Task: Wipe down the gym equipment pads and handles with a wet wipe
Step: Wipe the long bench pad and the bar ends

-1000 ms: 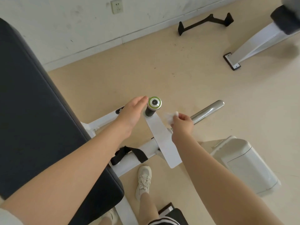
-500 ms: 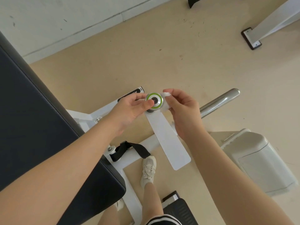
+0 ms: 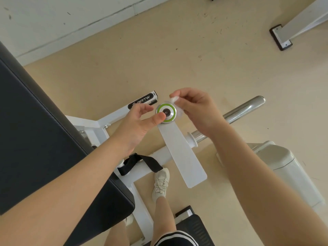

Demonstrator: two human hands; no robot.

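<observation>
Head view: the right hand (image 3: pixel 197 112) pinches a crumpled white wipe (image 3: pixel 174 99) between thumb and fingertips, pressing it against the far rim of the handle cap (image 3: pixel 166 113), a round silver disc with a green ring. The left hand (image 3: pixel 136 124) sits just left of the cap, fingers loosely curled, thumb tip touching its near edge. A white arm (image 3: pixel 179 150) runs down from under both hands; a black pad (image 3: pixel 40 139) lies left of the left hand.
</observation>
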